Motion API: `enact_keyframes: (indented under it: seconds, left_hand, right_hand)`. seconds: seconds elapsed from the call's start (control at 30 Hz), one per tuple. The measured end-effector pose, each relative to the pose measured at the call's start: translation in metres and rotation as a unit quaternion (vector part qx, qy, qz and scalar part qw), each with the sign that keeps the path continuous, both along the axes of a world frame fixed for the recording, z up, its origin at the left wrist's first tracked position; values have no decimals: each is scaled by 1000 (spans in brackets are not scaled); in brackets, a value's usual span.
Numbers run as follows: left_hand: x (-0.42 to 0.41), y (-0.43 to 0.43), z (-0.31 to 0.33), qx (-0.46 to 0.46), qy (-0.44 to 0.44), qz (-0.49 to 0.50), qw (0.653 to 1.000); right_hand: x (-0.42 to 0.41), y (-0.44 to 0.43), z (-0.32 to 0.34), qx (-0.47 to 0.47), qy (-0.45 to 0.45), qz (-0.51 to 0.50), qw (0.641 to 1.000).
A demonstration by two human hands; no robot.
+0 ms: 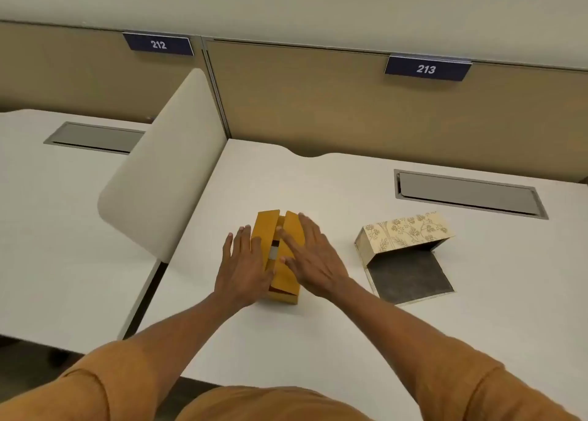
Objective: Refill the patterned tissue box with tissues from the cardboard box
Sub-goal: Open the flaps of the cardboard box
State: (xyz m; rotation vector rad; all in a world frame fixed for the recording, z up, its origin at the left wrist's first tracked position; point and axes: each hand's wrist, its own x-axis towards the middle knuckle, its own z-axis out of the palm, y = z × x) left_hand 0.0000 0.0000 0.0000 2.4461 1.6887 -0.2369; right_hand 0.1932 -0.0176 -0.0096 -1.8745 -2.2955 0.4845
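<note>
- Barely begun, I judge: both hands, left (243, 263) and right (310, 258), lie flat, fingers spread, on the carton (281, 255) flaps at frame centre.
- Tissue box (405, 232), centre right, lies open and looks unfilled.

Orange-brown garment, short sleeves (496, 385), forearms bare.

Both arms stretched forward, sleeves pushed up past the elbows. Left hand (243, 267) flat, fingers together, pressed along the left side of the cardboard box (281, 255). Right hand (310, 258) spread wide, palm down over its right top flap.
</note>
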Motion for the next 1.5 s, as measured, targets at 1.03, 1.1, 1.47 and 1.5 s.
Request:
enact_keyframes:
  seconds: [1.03,1.1,1.47,1.5]
  left_hand:
    - [7,-7,-45,-37,-236,208,948]
    - [6,-8,-44,-30,-251,218,943]
    - [-17,6,-51,20,-215,312,925]
    - [-18,7,-52,26,-205,310,928]
  right_hand:
    - [5,32,-32,-51,-101,144,983]
    - [5,32,-33,-57,-101,153,981]
    - [21,16,-14,38,-68,73,994]
    - [26,11,-13,64,-60,56,995]
